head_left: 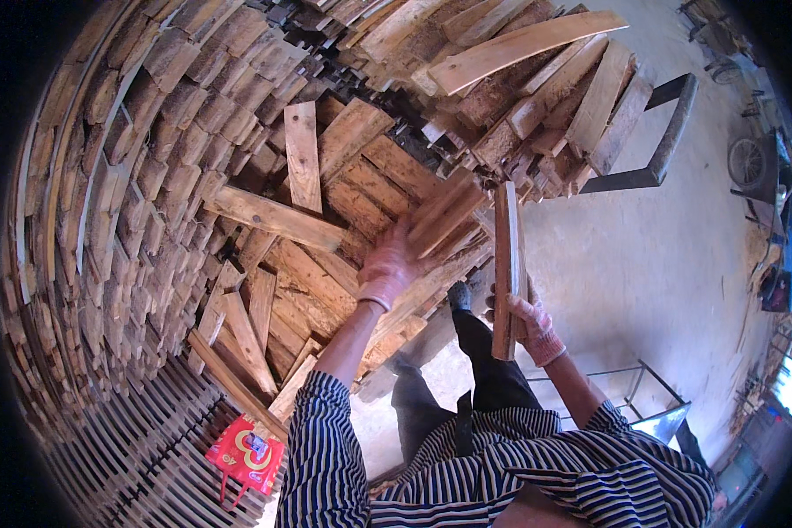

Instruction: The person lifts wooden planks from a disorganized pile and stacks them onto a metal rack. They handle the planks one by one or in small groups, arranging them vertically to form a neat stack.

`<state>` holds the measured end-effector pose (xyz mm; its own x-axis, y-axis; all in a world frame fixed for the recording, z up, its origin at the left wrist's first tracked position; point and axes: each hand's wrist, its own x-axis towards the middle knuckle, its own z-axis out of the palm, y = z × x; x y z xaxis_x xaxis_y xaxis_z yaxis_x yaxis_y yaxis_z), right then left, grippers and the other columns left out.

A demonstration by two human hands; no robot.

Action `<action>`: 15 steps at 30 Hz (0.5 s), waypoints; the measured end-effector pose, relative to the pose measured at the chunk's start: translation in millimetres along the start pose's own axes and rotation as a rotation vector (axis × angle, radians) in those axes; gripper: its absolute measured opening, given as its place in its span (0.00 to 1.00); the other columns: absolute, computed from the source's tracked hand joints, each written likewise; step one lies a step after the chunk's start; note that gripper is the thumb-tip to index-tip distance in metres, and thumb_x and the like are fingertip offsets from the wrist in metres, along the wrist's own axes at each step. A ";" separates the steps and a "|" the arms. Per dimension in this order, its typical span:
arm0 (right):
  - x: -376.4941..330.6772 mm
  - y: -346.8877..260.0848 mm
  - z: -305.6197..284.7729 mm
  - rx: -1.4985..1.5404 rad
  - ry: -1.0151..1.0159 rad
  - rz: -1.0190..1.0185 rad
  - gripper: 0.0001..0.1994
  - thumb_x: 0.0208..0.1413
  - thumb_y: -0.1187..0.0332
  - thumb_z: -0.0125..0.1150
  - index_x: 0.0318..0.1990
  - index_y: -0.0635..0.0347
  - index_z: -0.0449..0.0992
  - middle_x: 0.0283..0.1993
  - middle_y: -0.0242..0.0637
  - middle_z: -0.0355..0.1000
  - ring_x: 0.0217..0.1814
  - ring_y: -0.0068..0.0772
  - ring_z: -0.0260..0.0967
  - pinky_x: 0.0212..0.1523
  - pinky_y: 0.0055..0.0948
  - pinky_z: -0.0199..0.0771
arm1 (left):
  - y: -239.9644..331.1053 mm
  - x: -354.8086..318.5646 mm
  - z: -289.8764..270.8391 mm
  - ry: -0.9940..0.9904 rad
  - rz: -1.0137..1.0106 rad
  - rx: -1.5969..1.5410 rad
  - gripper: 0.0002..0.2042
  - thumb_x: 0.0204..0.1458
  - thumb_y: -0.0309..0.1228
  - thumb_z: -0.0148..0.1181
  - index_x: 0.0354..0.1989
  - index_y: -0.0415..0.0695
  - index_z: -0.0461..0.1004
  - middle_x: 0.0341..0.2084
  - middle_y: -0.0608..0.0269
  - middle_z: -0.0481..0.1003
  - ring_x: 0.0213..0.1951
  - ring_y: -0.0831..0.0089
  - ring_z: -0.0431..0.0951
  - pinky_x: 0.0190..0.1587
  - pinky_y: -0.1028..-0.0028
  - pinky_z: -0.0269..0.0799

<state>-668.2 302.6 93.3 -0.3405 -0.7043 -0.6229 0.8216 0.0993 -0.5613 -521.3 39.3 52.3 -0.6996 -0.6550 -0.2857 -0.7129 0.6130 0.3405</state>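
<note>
Among loose boards (pixel 277 217), left fingers (pixel 399 238) (half-hidden, grip unclear); right fingers (pixel 521 310) clamped on timber (pixel 506 255).

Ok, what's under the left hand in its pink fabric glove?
Rough brown flat wooden boards show around the left hand; its palm and whatever lies directly beneath are covered.

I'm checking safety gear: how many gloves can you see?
2: one glove on the left hand, at the boards; another glove on the right hand, gripping wood. Others may be hidden.

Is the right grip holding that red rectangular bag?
No, the right grip holds long, straight brown wood, while the red rectangular bag sits at lower left.
</note>
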 end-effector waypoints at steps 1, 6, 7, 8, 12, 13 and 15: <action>-1.2 1.6 -0.3 0.013 -0.002 -0.007 0.44 0.53 0.61 0.71 0.74 0.51 0.50 0.54 0.40 0.70 0.47 0.37 0.75 0.45 0.42 0.83 | 3.1 -4.0 1.7 -0.030 0.059 0.104 0.48 0.41 0.49 0.75 0.70 0.44 0.58 0.63 0.41 0.66 0.62 0.42 0.68 0.61 0.57 0.70; -7.0 6.1 -2.2 -0.082 0.072 0.012 0.45 0.49 0.58 0.75 0.71 0.54 0.54 0.55 0.44 0.70 0.50 0.40 0.75 0.49 0.43 0.82 | -14.3 17.2 -1.4 -0.246 0.014 -0.041 0.52 0.41 0.50 0.74 0.73 0.42 0.54 0.65 0.42 0.66 0.64 0.46 0.69 0.62 0.58 0.70; -8.5 6.4 -3.1 -0.110 0.093 0.002 0.45 0.49 0.58 0.75 0.72 0.55 0.54 0.55 0.44 0.70 0.50 0.40 0.75 0.49 0.43 0.82 | -21.3 24.8 -3.6 -0.297 0.033 -0.027 0.50 0.42 0.49 0.74 0.72 0.41 0.55 0.63 0.41 0.67 0.62 0.47 0.70 0.61 0.58 0.71; -9.6 6.7 -3.8 -0.137 0.077 0.003 0.45 0.49 0.58 0.74 0.72 0.55 0.53 0.55 0.44 0.70 0.50 0.40 0.75 0.49 0.43 0.82 | -26.5 32.4 -5.5 -0.399 0.003 0.002 0.49 0.42 0.48 0.74 0.71 0.40 0.55 0.62 0.40 0.69 0.61 0.47 0.72 0.60 0.58 0.72; -13.6 3.3 -3.4 -0.267 0.063 -0.006 0.47 0.50 0.63 0.72 0.75 0.54 0.50 0.55 0.41 0.71 0.48 0.36 0.75 0.46 0.38 0.80 | -37.2 42.7 -18.4 -0.331 0.048 -0.097 0.40 0.45 0.44 0.69 0.66 0.37 0.63 0.51 0.35 0.76 0.51 0.45 0.79 0.52 0.55 0.77; -13.2 2.4 -0.3 -0.313 0.068 0.002 0.47 0.50 0.66 0.71 0.76 0.53 0.48 0.54 0.39 0.72 0.46 0.33 0.74 0.43 0.34 0.79 | -39.2 36.6 -24.7 -0.313 0.055 -0.091 0.39 0.45 0.44 0.70 0.65 0.36 0.66 0.47 0.34 0.78 0.50 0.43 0.79 0.54 0.54 0.76; -11.0 4.9 13.7 -0.304 0.014 -0.033 0.47 0.50 0.67 0.71 0.76 0.54 0.49 0.54 0.39 0.72 0.48 0.34 0.74 0.45 0.33 0.80 | -40.8 6.2 -35.5 -0.133 0.003 -0.171 0.38 0.45 0.46 0.71 0.63 0.36 0.68 0.46 0.36 0.79 0.50 0.47 0.80 0.55 0.57 0.76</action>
<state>-654.1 301.2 104.9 -0.3726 -0.7008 -0.6084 0.6362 0.2844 -0.7172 -494.9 -5.5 68.5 -0.7100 -0.5819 -0.3966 -0.7002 0.5237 0.4852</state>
